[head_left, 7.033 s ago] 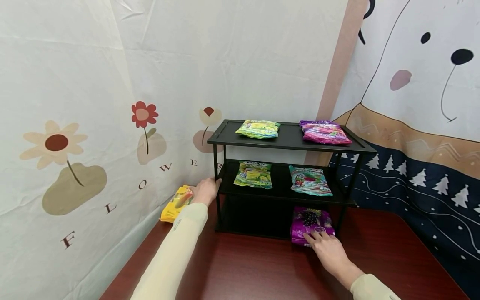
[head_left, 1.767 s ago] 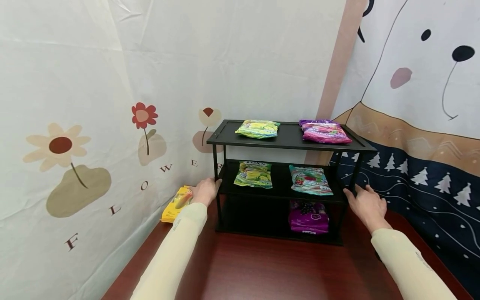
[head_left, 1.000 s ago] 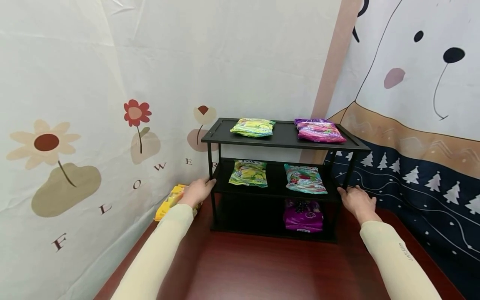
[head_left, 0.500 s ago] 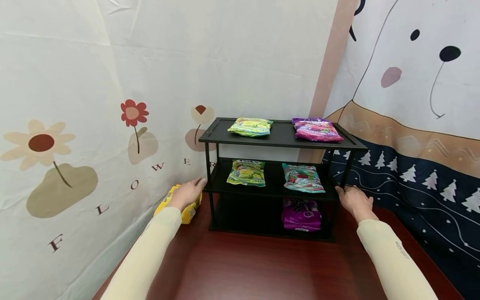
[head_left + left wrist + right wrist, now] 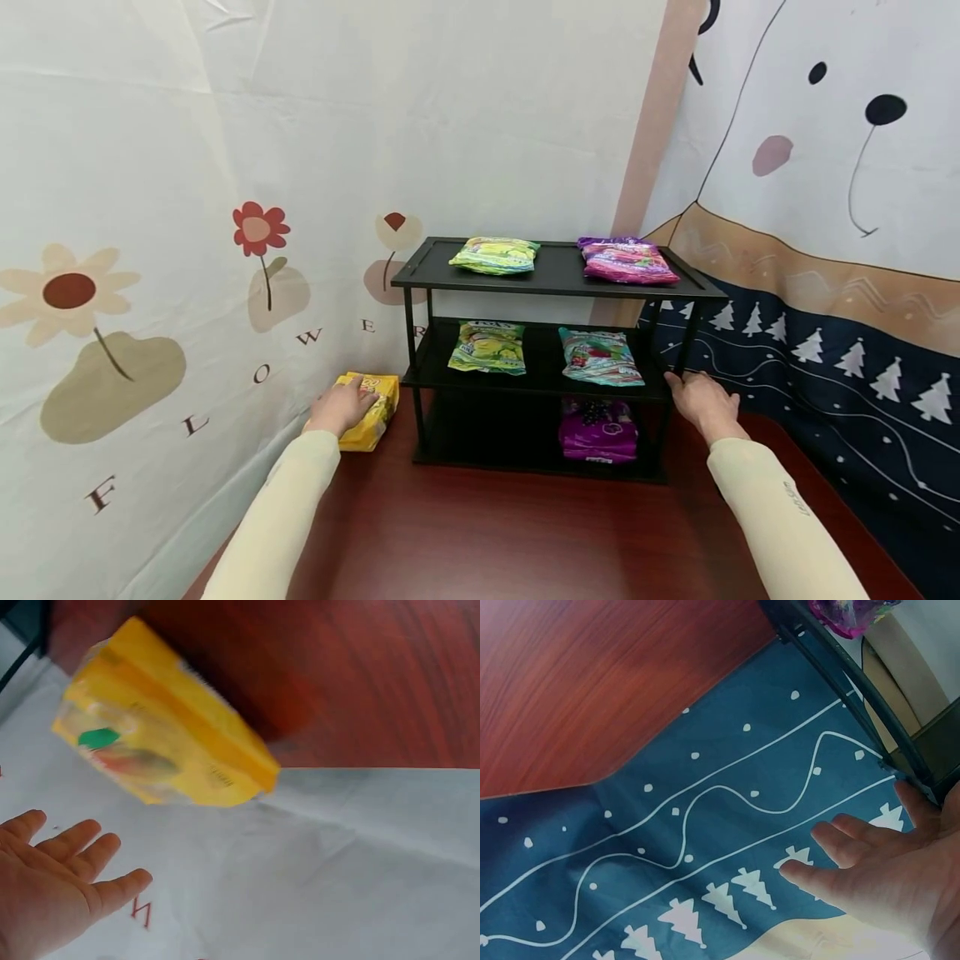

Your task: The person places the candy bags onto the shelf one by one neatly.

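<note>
A black three-tier rack (image 5: 542, 387) stands on the table. My left hand (image 5: 341, 408) is at the left side of a yellow bag (image 5: 375, 408) with a mango print, which rests on the table left of the rack. In the left wrist view its fingers (image 5: 112, 889) are spread and relaxed, just apart from the bag. My right hand (image 5: 705, 404) rests against the rack's right post at the middle shelf; its fingers (image 5: 810, 877) are mostly straight in the right wrist view. A purple bag (image 5: 597, 437) with a grape print sits on the bottom shelf's right side.
On the top shelf lie a yellow-green bag (image 5: 495, 256) and a pink-purple bag (image 5: 628, 261). The middle shelf bears a green bag (image 5: 489, 347) and a teal bag (image 5: 600, 357). Printed fabric hangs close behind the reddish-brown table (image 5: 510, 533).
Since the oldest frame, the purple bag went farther onto the bottom shelf and my right hand moved to the right post. My left hand left the left post and moved left to the yellow bag.
</note>
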The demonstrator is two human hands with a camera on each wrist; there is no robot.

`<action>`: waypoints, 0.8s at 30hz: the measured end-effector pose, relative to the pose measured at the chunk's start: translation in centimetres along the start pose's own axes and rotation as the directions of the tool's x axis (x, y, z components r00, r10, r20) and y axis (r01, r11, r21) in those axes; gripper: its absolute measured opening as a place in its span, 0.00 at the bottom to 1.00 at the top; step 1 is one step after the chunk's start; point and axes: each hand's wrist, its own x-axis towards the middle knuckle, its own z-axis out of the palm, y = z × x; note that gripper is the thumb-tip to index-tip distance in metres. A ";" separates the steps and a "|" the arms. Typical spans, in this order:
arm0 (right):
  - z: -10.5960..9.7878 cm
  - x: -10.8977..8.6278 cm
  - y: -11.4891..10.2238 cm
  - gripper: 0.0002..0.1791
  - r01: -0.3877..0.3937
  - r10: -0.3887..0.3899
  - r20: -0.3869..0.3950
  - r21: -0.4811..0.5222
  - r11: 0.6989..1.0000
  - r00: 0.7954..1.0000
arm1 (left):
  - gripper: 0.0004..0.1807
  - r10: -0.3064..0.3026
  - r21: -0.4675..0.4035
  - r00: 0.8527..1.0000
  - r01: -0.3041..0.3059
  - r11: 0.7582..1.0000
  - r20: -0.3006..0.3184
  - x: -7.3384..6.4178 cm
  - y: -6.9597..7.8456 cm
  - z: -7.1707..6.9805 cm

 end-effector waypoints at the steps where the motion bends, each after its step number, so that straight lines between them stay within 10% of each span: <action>1: 0.0 0.0 0.0 0.36 0.001 -0.001 0.002 0.000 1.000 1.000 | 0.35 -0.008 0.013 1.000 0.009 1.000 -0.006 -0.1 -0.3 0.3; 17: 0.0 0.0 0.0 0.37 0.008 -0.007 0.002 -0.011 1.000 1.000 | 0.49 -0.099 -0.040 0.995 0.100 0.994 0.015 -1.3 -0.8 4.9; 24: 0.1 0.1 0.2 0.36 0.010 -0.010 -0.002 -0.011 1.000 1.000 | 0.37 -0.077 0.032 0.995 0.075 0.997 0.055 -1.6 -0.4 6.2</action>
